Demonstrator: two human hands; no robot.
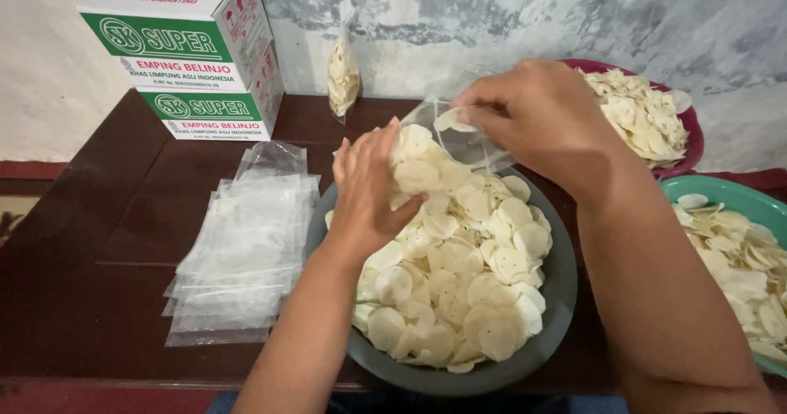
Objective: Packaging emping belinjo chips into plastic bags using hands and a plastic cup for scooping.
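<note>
Two hands over a dark wooden table (98,242), wide and brown, filling most of the view. 2 stacked cardboard boxes (197,57), white w/ green bands, at far left corner against the wall. Grey bowl (561,299) front and centre, heaped w/ pale round chips (459,291). Green bowl (721,191) at right edge, more chips inside, partly cut off by the frame. Red bowl (693,131) behind it by the wall, also piled w/ chips. Stack of flat clear plastic bags (246,250) just left of grey bowl, lying flat on the table. Filled bag of chips (343,74) standing upright against the wall, btwn boxes and red bowl. Right hand (545,119) above the grey bowl's far rim, fingers pinched shut on the edge of an open clear bag (459,131), holding its mouth up. Left hand (369,188) cupped, half closed round a handful of chips, pressed right at the bag's mouth. Few chips visible thru the plastic already. Bag hangs just above the heap, btwn both hands; bottom of it hidden behind left hand, can't tell if touching the pile.
</note>
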